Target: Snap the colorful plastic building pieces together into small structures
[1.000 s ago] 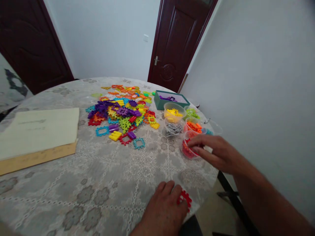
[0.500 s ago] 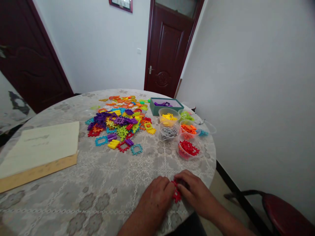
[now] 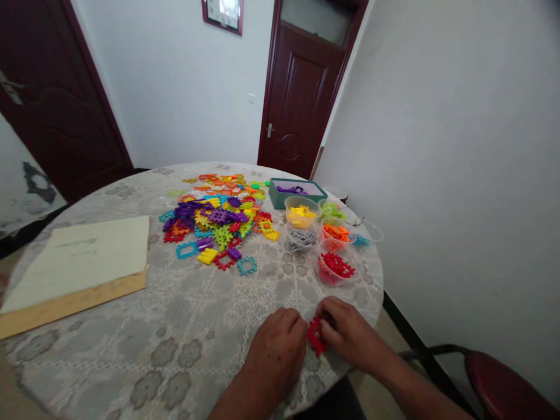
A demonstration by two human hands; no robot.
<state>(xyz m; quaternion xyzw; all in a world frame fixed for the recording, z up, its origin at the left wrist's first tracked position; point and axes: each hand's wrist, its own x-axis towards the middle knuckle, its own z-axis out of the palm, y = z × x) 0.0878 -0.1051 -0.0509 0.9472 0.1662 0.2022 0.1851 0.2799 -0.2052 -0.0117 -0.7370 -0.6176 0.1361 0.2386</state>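
Observation:
My right hand (image 3: 345, 329), near the front right edge of the table, pinches a red toothed plastic building piece (image 3: 317, 337) between thumb and fingers. The flat piece has notched edges and small openings. Just left of it is my left hand (image 3: 277, 344), closed with the fingers curled under. Its fingertips are hidden, so whether they hold anything cannot be made out. Beyond my hands stands a clear round tub (image 3: 336, 265) of similar red pieces.
More clear tubs hold yellow pieces (image 3: 301, 214), grey pieces (image 3: 303, 238), orange pieces (image 3: 336, 233) and lime pieces (image 3: 333, 210). A green box (image 3: 280, 200) contains purple ones. A mixed heap (image 3: 219, 219) covers the table's middle. At left lies a paper sheet (image 3: 100, 245); a chair (image 3: 507, 373) stands right.
My left hand has drawn slightly away from the red piece, and more of the piece shows. My right hand keeps its pinch on it. The camera view has shifted a little.

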